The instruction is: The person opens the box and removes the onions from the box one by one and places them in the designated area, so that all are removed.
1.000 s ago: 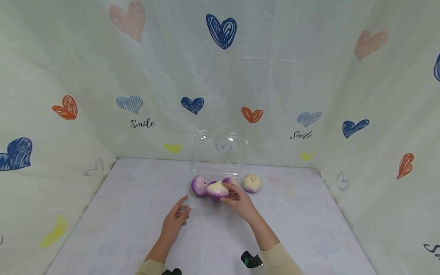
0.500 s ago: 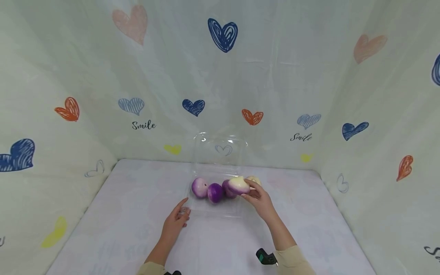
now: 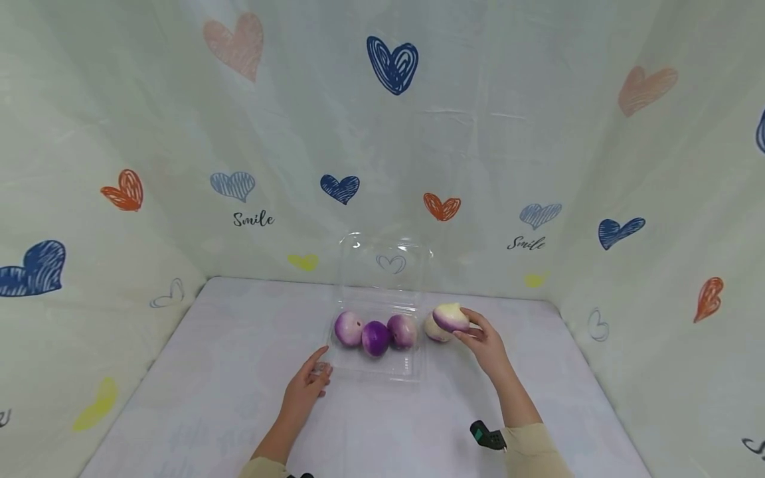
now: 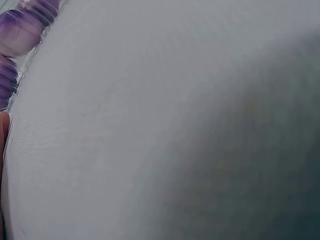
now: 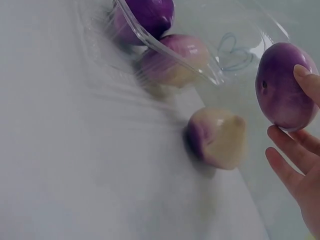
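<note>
My right hand [image 3: 485, 342] holds an onion [image 3: 449, 317], purple below with a pale pointed top, between thumb and fingertips. It is raised off the table, just in front of and partly covering another pale onion [image 3: 435, 330] right of the clear plastic box. In the right wrist view, the held onion [image 5: 286, 86] shows its dark purple side and the pale onion [image 5: 218, 138] rests on the table. Three purple onions [image 3: 375, 339] lie inside the box [image 3: 382, 374]. At its left front corner my left hand [image 3: 301, 392] rests with extended fingers; the left wrist view barely shows it.
The box's hinged clear lid [image 3: 382, 265] stands raised at the back, before a curtain [image 3: 478, 153] printed with hearts. Curtains also rise on both sides of the white table [image 3: 239, 372]. A dark device [image 3: 487, 435] is worn on the right wrist.
My right hand has carried its onion from above the box to the right, over beside the pale onion. The left hand has stayed at the box's corner.
</note>
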`<act>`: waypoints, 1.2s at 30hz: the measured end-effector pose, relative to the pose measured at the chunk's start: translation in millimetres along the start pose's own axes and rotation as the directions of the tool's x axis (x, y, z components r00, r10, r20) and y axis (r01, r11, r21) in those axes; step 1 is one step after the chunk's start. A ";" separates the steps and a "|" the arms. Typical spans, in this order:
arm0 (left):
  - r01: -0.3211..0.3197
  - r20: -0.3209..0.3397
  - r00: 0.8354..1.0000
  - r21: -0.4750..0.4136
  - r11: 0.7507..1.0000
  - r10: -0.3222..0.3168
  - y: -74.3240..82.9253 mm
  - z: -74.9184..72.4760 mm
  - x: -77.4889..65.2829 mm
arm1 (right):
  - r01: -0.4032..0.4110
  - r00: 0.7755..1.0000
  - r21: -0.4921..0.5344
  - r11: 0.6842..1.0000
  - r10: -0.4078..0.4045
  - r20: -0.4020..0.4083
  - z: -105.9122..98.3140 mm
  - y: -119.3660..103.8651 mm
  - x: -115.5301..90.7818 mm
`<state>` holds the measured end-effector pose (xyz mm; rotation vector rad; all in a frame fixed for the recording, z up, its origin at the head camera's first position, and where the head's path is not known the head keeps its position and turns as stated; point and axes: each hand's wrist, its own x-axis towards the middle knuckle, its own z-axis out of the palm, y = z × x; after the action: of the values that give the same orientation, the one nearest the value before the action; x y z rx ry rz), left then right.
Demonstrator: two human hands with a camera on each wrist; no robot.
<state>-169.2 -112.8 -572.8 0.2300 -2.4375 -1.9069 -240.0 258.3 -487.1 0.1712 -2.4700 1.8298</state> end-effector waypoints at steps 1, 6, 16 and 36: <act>0.001 0.000 1.000 0.000 1.000 -0.001 -0.2 -0.1 0.2 | -0.006 1.000 -0.008 1.000 0.006 -0.007 -3.0 1.5 1.1; 0.004 -0.002 1.000 0.010 1.000 -0.004 0.0 0.0 0.7 | -0.015 0.999 -0.001 1.000 0.015 -0.046 -15.5 10.7 6.9; -0.003 -0.001 1.000 0.000 1.000 0.003 -2.0 0.9 2.5 | -0.075 0.991 0.015 0.997 0.076 -0.107 -33.2 30.4 15.2; 0.016 -0.001 1.000 0.024 1.000 -0.016 1.7 1.5 0.2 | -0.204 0.968 -0.093 0.975 0.186 -0.170 -44.7 74.7 25.3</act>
<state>-169.7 -110.9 -571.5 0.2523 -2.4666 -1.8846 -275.2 321.3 -541.9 -0.2252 -2.5422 1.6903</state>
